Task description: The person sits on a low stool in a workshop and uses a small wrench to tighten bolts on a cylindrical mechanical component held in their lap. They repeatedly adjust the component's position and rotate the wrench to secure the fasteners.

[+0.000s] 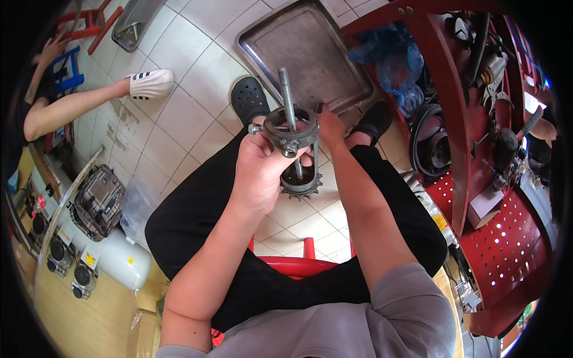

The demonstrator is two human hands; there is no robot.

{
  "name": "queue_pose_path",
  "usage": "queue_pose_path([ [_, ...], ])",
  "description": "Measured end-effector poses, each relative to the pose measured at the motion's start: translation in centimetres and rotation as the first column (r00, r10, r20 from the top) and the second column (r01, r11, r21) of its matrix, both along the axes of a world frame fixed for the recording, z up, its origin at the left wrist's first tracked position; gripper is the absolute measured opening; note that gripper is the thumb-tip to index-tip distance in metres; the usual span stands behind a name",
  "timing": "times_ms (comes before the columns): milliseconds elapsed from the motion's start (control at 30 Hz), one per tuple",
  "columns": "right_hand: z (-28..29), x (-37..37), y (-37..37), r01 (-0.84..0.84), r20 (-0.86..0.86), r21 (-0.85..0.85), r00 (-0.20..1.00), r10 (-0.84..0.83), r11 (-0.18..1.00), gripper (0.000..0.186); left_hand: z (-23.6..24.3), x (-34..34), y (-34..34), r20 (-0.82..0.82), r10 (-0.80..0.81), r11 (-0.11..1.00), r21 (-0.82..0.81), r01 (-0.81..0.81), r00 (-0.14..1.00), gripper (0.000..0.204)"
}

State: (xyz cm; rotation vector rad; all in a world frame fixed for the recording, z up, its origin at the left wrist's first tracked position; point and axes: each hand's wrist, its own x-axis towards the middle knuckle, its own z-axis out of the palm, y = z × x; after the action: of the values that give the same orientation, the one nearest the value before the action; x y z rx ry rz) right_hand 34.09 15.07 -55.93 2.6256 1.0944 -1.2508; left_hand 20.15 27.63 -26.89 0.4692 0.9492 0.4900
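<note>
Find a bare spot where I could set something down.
Bare floor tiles lie between the white shoe and the left black clog; the large metal tray looks largely bare. Crowded: the red rack at right, the dark case and white tank at left, and the centre, where the left hand grips a metal ring.

The hands (258, 162) have room over the tiled floor (194, 71) between the left black clog (248, 98) and white shoe (152, 85); a metal tray (301, 59) blocks the way ahead, a red rack (456, 119) the right.
</note>
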Motion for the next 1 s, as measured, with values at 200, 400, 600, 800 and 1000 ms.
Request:
queue_pose_path([
  [200, -2.0, -1.4, -1.0, 0.151, -0.138, 0.139, 0.982, -0.132, 0.979, 0.046, 0.0, 0.2, 0.1, 0.032, -0.011, 1.0, 0.002, 0.011, 0.999, 0.016],
  [400, 1.4, -3.1, 0.3, 0.252, -0.292, -0.118, 0.916, -0.276, 0.96, 0.039, -0.7, -0.4, -0.3, -0.025, -0.045, 0.999, 0.026, 0.045, 0.999, 0.021],
  [600, -1.1, -1.2, -1.4, 0.542, -0.382, 0.109, 0.797, -0.469, 0.833, 0.03, -6.0, -0.5, -2.4, -0.24, -0.124, 0.992, -0.069, 0.11, 0.963, 0.013],
  [800, 5.2, 0.0, 0.4, 0.859, -0.71, -0.274, 0.122, -0.693, 0.432, 0.024, -16.0, 1.3, -5.3, -0.236, -0.139, 0.986, -0.126, 0.112, 0.962, 0.016],
  [1000, 5.8, 0.0, 0.6, 0.848, -0.67, -0.283, 0.16, -0.725, 0.449, 0.044, -21.2, 2.8, -6.5, -0.317, -0.276, 0.961, -0.1, 0.258, 0.907, 0.018],
])
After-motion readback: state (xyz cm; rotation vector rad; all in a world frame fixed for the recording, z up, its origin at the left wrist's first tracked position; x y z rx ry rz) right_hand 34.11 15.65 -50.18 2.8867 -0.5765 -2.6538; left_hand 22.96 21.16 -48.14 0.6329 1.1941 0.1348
